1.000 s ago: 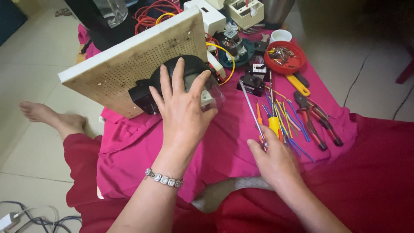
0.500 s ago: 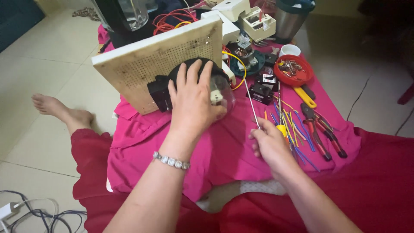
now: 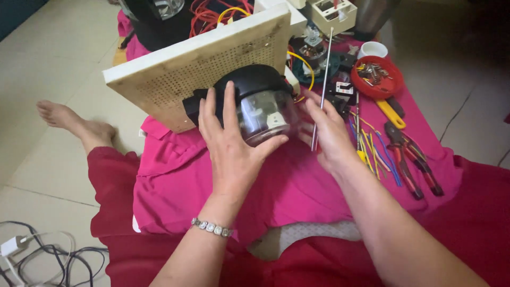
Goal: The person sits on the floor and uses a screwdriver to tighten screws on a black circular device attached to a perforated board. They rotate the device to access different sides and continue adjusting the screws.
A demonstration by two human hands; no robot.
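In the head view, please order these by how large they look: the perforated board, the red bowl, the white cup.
1. Perforated board, clearly largest.
2. Red bowl.
3. White cup, smallest, though it lies farther from the camera, so its real size is less sure.

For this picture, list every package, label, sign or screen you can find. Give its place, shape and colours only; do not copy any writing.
Dial face inside the clear-domed black meter on the perforated board, under the left hand: pale plate, details blurred.
Small label on a black part beyond the right hand: white rectangle with red.
No packages, signs or screens show.
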